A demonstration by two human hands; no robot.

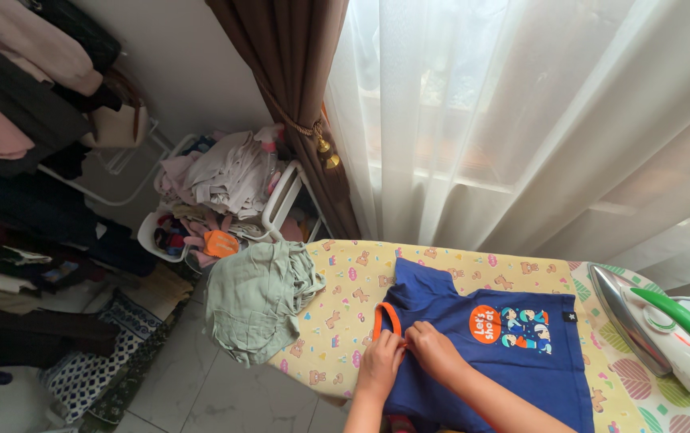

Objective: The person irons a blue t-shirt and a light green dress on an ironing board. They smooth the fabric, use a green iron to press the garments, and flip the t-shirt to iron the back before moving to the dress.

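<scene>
Blue shirt [489, 353] under both hands [409, 357]

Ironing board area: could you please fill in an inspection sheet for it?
Surface: ironing board, yellow patterned cover.
Job's things: blue T-shirt lies flat on the board, orange collar toward the left.
Clutter: green cloth draped over the board's end; iron standing at the right.
Grippers: left hand and right hand press the shirt near the collar.
Cables: nothing seen.
Surroundings: laundry basket, hanging clothes, curtains.
</scene>
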